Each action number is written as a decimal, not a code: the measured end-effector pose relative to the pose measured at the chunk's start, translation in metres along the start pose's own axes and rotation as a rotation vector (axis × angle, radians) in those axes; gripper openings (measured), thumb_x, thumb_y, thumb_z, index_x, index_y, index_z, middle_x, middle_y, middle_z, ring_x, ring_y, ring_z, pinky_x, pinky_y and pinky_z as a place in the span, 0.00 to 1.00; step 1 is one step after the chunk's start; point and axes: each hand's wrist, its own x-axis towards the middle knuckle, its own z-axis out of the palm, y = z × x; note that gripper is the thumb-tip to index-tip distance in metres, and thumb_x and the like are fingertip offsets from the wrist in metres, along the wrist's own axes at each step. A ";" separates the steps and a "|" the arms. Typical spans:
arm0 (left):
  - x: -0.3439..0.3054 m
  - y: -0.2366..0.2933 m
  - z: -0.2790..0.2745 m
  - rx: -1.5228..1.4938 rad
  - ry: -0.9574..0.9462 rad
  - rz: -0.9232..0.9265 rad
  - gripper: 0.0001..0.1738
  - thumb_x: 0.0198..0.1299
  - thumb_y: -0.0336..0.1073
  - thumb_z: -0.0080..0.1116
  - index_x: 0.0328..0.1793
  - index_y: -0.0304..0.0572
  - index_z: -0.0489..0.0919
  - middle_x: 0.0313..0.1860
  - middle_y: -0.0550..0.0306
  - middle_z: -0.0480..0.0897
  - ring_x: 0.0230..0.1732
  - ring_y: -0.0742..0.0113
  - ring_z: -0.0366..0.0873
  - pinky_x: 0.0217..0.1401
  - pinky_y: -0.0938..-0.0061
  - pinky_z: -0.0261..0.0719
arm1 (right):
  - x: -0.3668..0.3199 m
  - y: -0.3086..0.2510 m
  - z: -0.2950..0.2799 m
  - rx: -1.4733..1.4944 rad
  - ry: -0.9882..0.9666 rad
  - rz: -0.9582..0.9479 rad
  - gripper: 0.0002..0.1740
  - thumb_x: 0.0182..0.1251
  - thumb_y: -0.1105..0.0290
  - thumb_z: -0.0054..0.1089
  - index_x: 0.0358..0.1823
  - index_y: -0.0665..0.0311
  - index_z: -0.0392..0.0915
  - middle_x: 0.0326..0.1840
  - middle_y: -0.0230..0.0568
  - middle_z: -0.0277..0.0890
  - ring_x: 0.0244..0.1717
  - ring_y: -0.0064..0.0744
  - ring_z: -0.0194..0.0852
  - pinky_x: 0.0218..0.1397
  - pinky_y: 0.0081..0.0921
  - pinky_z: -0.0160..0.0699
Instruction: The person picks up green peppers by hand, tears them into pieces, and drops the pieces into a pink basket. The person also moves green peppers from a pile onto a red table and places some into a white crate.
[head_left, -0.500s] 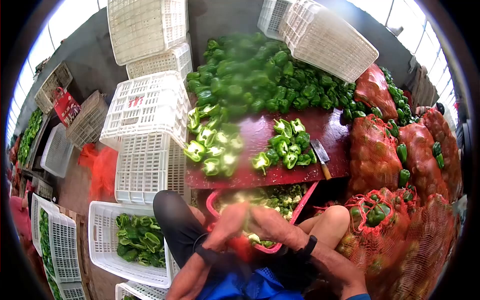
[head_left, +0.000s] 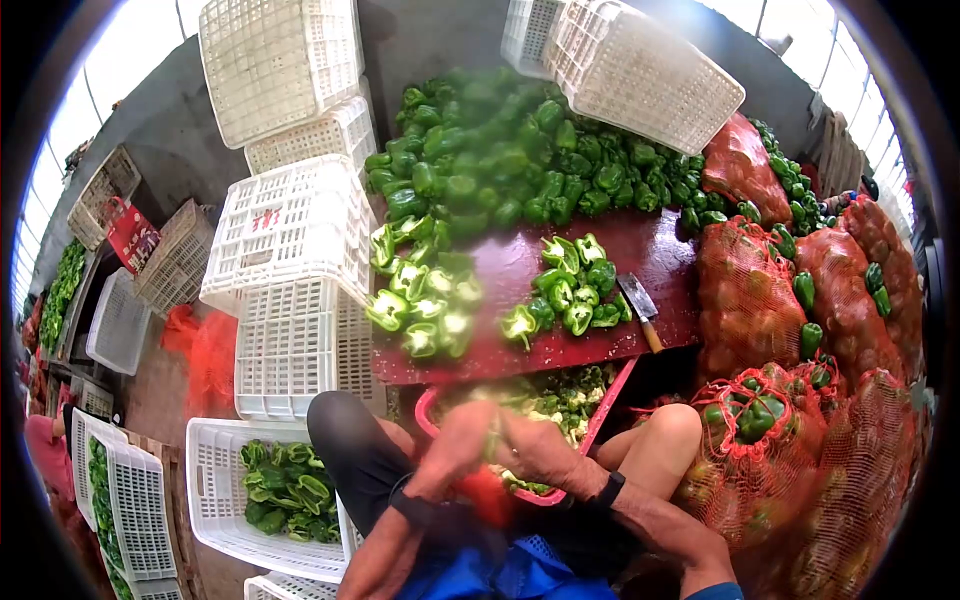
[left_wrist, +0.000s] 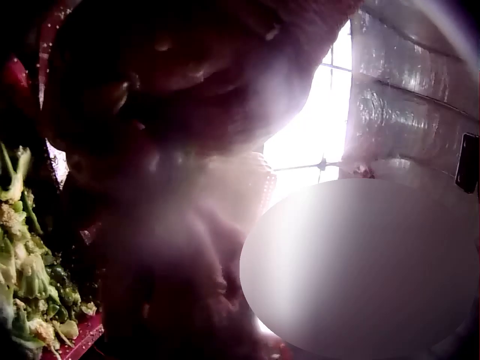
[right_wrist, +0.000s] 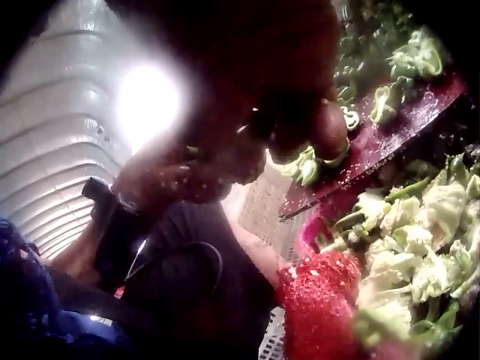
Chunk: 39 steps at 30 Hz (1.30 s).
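Note:
My left hand and right hand meet over the near part of a pink basin, both blurred in the head view. A sliver of green pepper shows between their curled fingers, most of it hidden. Dark shadow covers both hands in the wrist views. Pale cores and seedy trimmings fill the basin. Beyond it, halved green peppers lie at the left of a dark red board, with a smaller group mid-board. A knife lies to the right of that group.
Whole green peppers are heaped behind the board. White crates stack up on the left, and a crate of pepper pieces stands by the left knee. Red mesh sacks crowd the right side.
The head view has shifted slightly. Both hands stay together over the basin, with only small movement. The peppers and knife keep their places on the board.

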 end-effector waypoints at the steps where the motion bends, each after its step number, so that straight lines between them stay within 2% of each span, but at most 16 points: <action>1: 0.001 0.016 -0.006 0.020 -0.018 -0.015 0.19 0.71 0.43 0.43 0.42 0.32 0.77 0.32 0.41 0.80 0.32 0.49 0.78 0.31 0.59 0.74 | 0.000 -0.002 -0.003 0.032 0.000 0.014 0.21 0.69 0.64 0.59 0.59 0.64 0.70 0.37 0.58 0.79 0.36 0.60 0.82 0.38 0.46 0.83; 4: 0.006 0.004 -0.004 0.078 -0.027 0.091 0.15 0.69 0.38 0.46 0.42 0.32 0.77 0.34 0.33 0.80 0.35 0.38 0.79 0.36 0.52 0.75 | 0.001 -0.006 -0.009 0.101 0.000 0.043 0.19 0.69 0.64 0.58 0.57 0.64 0.71 0.38 0.59 0.80 0.38 0.61 0.82 0.39 0.48 0.82; 8: 0.009 0.000 0.001 -0.180 -0.106 -0.329 0.16 0.72 0.37 0.44 0.45 0.31 0.78 0.39 0.34 0.83 0.38 0.36 0.81 0.39 0.51 0.76 | 0.008 0.010 -0.011 0.044 -0.188 0.082 0.19 0.67 0.63 0.61 0.54 0.66 0.72 0.38 0.61 0.80 0.39 0.62 0.82 0.42 0.50 0.82; 11: 0.012 -0.030 0.018 0.355 -0.001 0.319 0.23 0.76 0.42 0.38 0.42 0.30 0.79 0.37 0.37 0.85 0.35 0.44 0.82 0.39 0.54 0.77 | 0.018 0.003 -0.033 -0.097 -0.295 0.064 0.20 0.64 0.63 0.63 0.52 0.67 0.73 0.38 0.60 0.81 0.39 0.61 0.83 0.42 0.50 0.82; 14: 0.011 0.028 0.013 0.080 -0.090 -0.094 0.29 0.78 0.46 0.33 0.39 0.31 0.80 0.36 0.37 0.85 0.34 0.47 0.82 0.40 0.56 0.77 | 0.020 -0.006 -0.046 -0.107 -0.204 -0.028 0.17 0.60 0.66 0.65 0.46 0.69 0.74 0.35 0.58 0.80 0.38 0.58 0.83 0.40 0.48 0.83; 15: 0.013 0.053 0.007 -0.035 -0.147 -0.415 0.29 0.78 0.46 0.31 0.41 0.32 0.81 0.36 0.35 0.84 0.35 0.45 0.82 0.42 0.57 0.78 | 0.020 -0.006 -0.044 -0.095 -0.166 -0.036 0.17 0.60 0.66 0.65 0.44 0.69 0.75 0.34 0.57 0.80 0.38 0.58 0.82 0.40 0.47 0.83; 18: 0.012 0.030 0.007 0.102 -0.094 -0.174 0.28 0.78 0.45 0.32 0.42 0.31 0.80 0.36 0.34 0.83 0.36 0.45 0.81 0.42 0.56 0.78 | 0.019 -0.009 -0.036 -0.050 -0.029 -0.137 0.11 0.59 0.73 0.58 0.43 0.68 0.75 0.28 0.51 0.79 0.28 0.53 0.80 0.32 0.45 0.82; 21: 0.010 0.047 0.000 0.024 -0.063 -0.376 0.26 0.77 0.45 0.33 0.42 0.30 0.78 0.35 0.34 0.82 0.36 0.43 0.80 0.41 0.55 0.76 | 0.016 -0.009 -0.019 -0.088 0.028 -0.134 0.12 0.59 0.72 0.57 0.42 0.70 0.74 0.28 0.53 0.79 0.26 0.56 0.80 0.32 0.47 0.81; 23: 0.003 0.009 -0.004 0.161 -0.052 0.000 0.27 0.77 0.47 0.37 0.49 0.29 0.80 0.38 0.40 0.84 0.39 0.54 0.81 0.43 0.61 0.77 | 0.015 -0.005 -0.005 -0.064 0.068 -0.118 0.13 0.59 0.70 0.57 0.43 0.69 0.74 0.29 0.54 0.79 0.27 0.57 0.80 0.32 0.48 0.81; 27: 0.012 -0.019 -0.002 0.084 -0.072 0.052 0.17 0.74 0.40 0.41 0.46 0.33 0.77 0.34 0.37 0.81 0.36 0.42 0.78 0.42 0.55 0.77 | 0.010 -0.006 0.002 -0.014 0.085 -0.003 0.19 0.63 0.63 0.61 0.52 0.65 0.74 0.34 0.56 0.80 0.32 0.60 0.81 0.35 0.49 0.81; 28: 0.009 -0.077 0.023 0.067 0.046 0.288 0.15 0.73 0.39 0.43 0.46 0.35 0.77 0.34 0.39 0.80 0.36 0.42 0.77 0.40 0.55 0.75 | 0.010 -0.004 0.006 0.013 0.104 0.007 0.21 0.63 0.62 0.62 0.53 0.64 0.74 0.35 0.56 0.81 0.33 0.60 0.81 0.36 0.49 0.81; 33: 0.023 -0.067 0.039 0.214 -0.143 0.168 0.22 0.75 0.47 0.41 0.46 0.37 0.80 0.33 0.37 0.78 0.34 0.41 0.77 0.37 0.52 0.74 | 0.003 0.033 0.020 0.090 0.058 -0.141 0.33 0.65 0.59 0.63 0.68 0.66 0.68 0.43 0.57 0.83 0.42 0.60 0.84 0.41 0.47 0.83; 34: 0.022 -0.076 0.041 0.237 -0.148 0.145 0.24 0.76 0.49 0.40 0.46 0.37 0.80 0.33 0.37 0.78 0.34 0.41 0.77 0.37 0.51 0.74 | 0.000 0.027 0.012 0.037 -0.109 0.077 0.34 0.65 0.60 0.63 0.69 0.67 0.65 0.43 0.58 0.84 0.46 0.60 0.84 0.43 0.48 0.83; 36: 0.019 -0.094 0.044 0.274 -0.123 0.101 0.26 0.77 0.52 0.39 0.46 0.38 0.81 0.32 0.36 0.77 0.33 0.40 0.77 0.36 0.50 0.73 | 0.002 0.005 -0.006 0.039 -0.205 0.123 0.30 0.67 0.62 0.61 0.67 0.70 0.68 0.41 0.58 0.84 0.47 0.59 0.84 0.48 0.47 0.83; 38: 0.016 -0.088 0.046 0.279 0.015 0.252 0.25 0.78 0.49 0.36 0.58 0.36 0.76 0.29 0.37 0.74 0.31 0.37 0.73 0.34 0.49 0.71 | 0.011 -0.002 -0.019 0.011 -0.125 -0.173 0.23 0.68 0.65 0.60 0.58 0.73 0.70 0.31 0.61 0.79 0.35 0.63 0.82 0.35 0.46 0.78; 39: 0.012 -0.055 0.027 0.315 -0.113 0.153 0.25 0.79 0.48 0.35 0.67 0.38 0.69 0.28 0.38 0.72 0.31 0.38 0.73 0.35 0.47 0.70 | 0.005 0.058 0.018 -0.099 -0.022 -0.316 0.34 0.68 0.56 0.67 0.66 0.72 0.68 0.37 0.64 0.79 0.36 0.65 0.80 0.34 0.52 0.78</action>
